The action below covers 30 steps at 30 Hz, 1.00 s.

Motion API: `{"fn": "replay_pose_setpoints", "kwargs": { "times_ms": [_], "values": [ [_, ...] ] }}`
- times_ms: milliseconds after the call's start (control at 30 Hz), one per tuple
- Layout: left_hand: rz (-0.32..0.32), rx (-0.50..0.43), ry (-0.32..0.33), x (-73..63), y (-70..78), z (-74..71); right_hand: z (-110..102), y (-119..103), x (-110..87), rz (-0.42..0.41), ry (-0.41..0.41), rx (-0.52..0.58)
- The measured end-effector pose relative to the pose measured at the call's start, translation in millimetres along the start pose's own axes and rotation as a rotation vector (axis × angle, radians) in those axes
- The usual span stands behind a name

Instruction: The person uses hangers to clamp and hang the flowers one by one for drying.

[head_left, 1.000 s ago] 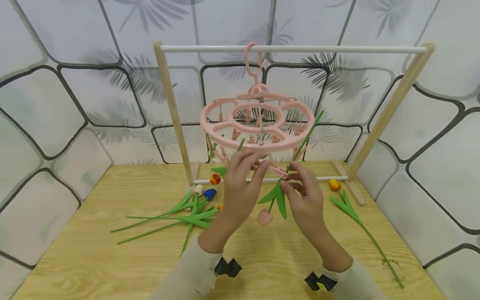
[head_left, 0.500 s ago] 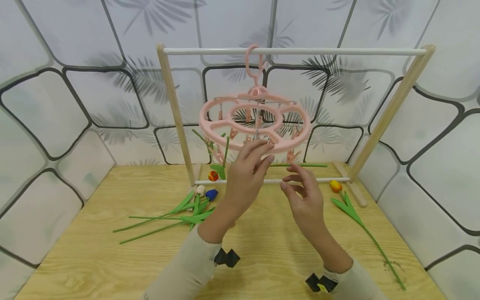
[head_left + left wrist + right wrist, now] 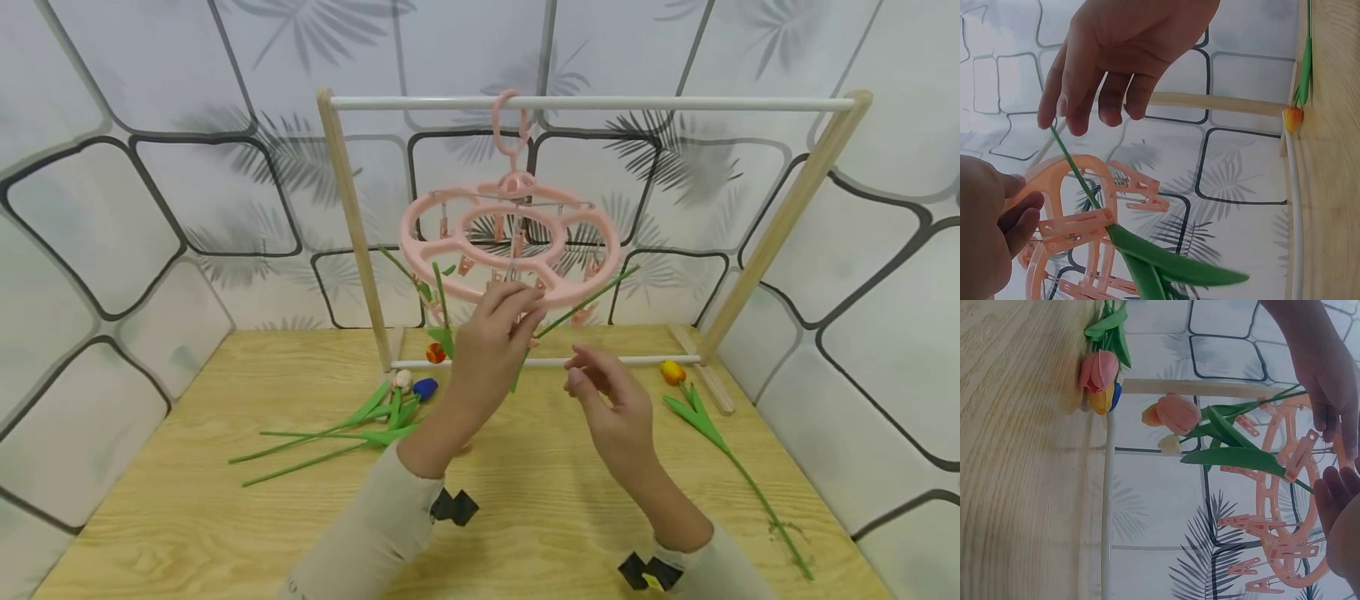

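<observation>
One pink tulip [image 3: 1179, 414] hung flower-down at a slant, its green stem [image 3: 588, 302] passing through the tip of a pink peg [image 3: 1079, 229] below the round pink hanger [image 3: 409, 237]. From my remote seat, I judged the step in hand to be fixing this flower to that peg, with the grip seemingly made. I judged that the next move called for checking that the peg held, drawing both hands clear, then picking up another flower.

Beside the peg was the left hand [image 3: 487, 358], fingers loosely bent, a gap between thumb and forefinger; I saw no pinch. To its right, the right hand [image 3: 615, 408] was raised in the air, its fingers relaxed and grasping nothing.

Farther out, a yellow-orange tulip [image 3: 672, 372] lay on the wooden table [image 3: 187, 508] at the right, and a blue tulip [image 3: 425, 389] lay among others at the left.

I could read no brand or label anywhere; the left sleeve [image 3: 375, 521] carried a small dark mark, cut off by the picture's edge and too partial to read.
</observation>
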<state>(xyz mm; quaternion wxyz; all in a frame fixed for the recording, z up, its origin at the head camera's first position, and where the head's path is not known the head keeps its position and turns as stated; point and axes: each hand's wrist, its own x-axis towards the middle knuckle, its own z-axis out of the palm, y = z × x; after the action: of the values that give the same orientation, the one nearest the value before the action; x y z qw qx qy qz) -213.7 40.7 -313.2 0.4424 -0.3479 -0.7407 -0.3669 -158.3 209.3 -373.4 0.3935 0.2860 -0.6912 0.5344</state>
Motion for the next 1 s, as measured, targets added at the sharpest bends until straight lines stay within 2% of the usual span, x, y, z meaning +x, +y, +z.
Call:
{"fn": "replay_pose_setpoints", "kwargs": {
  "times_ms": [200,367,667,933,1000],
  "values": [
    [-0.008,0.006,0.011,-1.0,-3.9,-8.2,-6.6,-1.5,-2.1,0.025,-0.028,-0.039],
    [0.015,0.06,0.004,-2.6,-8.2,-12.7,-24.2,5.7,-13.7,0.081,-0.069,-0.101],
    [0.09,0.132,-0.058,-2.3,-19.6,-22.0,-79.6,27.1,-37.7,0.166,-0.191,-0.347],
    [0.063,0.186,-0.118,-2.7,-23.8,-32.7,-131.9,38.5,-42.8,0.341,-0.323,-0.577],
    [0.057,0.193,-0.12,-2.7,-24.7,-34.7,-143.0,43.4,-44.6,0.364,-0.36,-0.614]
  ]
}}
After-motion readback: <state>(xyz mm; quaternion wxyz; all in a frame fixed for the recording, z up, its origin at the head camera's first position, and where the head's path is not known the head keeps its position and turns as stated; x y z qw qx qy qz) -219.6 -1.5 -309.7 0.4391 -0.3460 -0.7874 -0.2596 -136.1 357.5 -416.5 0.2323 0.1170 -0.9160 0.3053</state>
